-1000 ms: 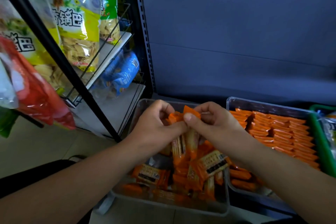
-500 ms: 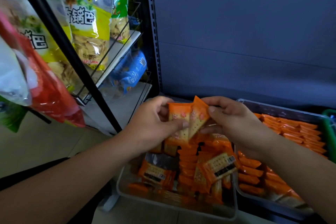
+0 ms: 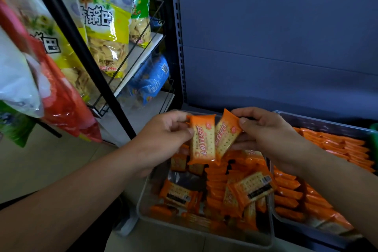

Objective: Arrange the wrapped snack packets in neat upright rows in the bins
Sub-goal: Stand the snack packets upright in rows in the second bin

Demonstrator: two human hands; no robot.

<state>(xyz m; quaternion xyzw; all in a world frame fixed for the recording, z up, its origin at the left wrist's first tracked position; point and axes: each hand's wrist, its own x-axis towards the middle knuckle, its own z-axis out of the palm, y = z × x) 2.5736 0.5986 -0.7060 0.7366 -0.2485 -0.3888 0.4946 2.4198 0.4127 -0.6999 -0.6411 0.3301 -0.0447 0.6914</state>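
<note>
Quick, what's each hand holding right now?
Left hand: pinches the straight orange packet.
Right hand: pinches the tilted orange packet.

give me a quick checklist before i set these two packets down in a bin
1. Left hand has a firm pinch on the first packet, which hangs upright: ok.
2. Right hand pinches the second packet: ok, though it is tilted.
3. Both packets are turned with the print toward the camera: ok.
4. Clear slot in the near bin: not ok, loose packets lie flat and crooked across it.
5. Rows in the right bin stand in order: ok across most of it.
6. Spare room in the right bin: cannot tell.
</note>
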